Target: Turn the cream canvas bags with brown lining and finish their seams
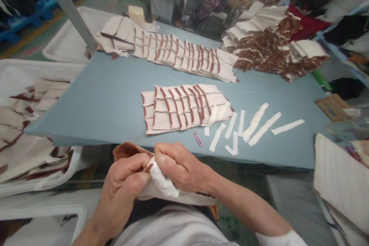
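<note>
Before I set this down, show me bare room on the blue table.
Widest: left side of the blue table, up to the short fabric row. Another lies between the white strips and the heaped pile. Crowded: around the pink snips and strips, and under the long row.

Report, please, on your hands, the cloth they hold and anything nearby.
Left hand and right hand: both gripping. Cream-and-brown cloth: bunched between them, near side of the blue table. Pink snips: on the table beyond, touching neither hand.
</note>
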`<state>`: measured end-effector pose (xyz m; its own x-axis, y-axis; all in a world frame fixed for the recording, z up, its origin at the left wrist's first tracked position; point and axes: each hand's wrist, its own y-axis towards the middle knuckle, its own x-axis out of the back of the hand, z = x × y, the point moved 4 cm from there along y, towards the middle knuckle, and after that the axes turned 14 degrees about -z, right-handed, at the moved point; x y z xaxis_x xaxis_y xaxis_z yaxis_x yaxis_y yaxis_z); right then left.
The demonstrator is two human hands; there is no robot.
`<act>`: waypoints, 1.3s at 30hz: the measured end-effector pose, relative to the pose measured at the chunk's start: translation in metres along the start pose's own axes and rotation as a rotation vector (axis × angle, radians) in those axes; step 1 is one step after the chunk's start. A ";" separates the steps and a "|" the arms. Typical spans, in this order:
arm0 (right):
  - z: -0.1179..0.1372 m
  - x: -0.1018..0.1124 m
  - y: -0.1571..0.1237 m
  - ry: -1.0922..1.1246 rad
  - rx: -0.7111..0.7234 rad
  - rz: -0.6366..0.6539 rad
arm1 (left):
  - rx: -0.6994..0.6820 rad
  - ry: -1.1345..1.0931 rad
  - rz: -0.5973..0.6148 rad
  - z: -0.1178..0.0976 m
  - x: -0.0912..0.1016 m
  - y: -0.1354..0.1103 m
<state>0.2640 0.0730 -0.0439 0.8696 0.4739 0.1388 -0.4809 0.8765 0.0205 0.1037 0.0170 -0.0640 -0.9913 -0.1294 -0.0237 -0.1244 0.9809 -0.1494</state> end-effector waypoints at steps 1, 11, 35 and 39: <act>0.001 0.001 0.001 0.000 -0.013 -0.002 | 0.030 -0.008 0.010 0.000 0.000 0.003; -0.013 -0.003 0.010 0.218 -0.242 -0.033 | 0.114 0.071 -0.026 0.010 0.002 0.028; -0.032 -0.008 0.012 0.200 -0.224 -0.104 | -0.083 0.337 0.111 -0.019 0.017 0.041; -0.032 -0.008 0.013 0.208 -0.193 -0.034 | -0.134 0.365 0.164 -0.035 0.016 0.035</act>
<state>0.2541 0.0832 -0.0767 0.8987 0.4337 -0.0658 -0.4384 0.8827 -0.1695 0.0817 0.0540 -0.0345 -0.9456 0.0660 0.3185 0.0555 0.9976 -0.0419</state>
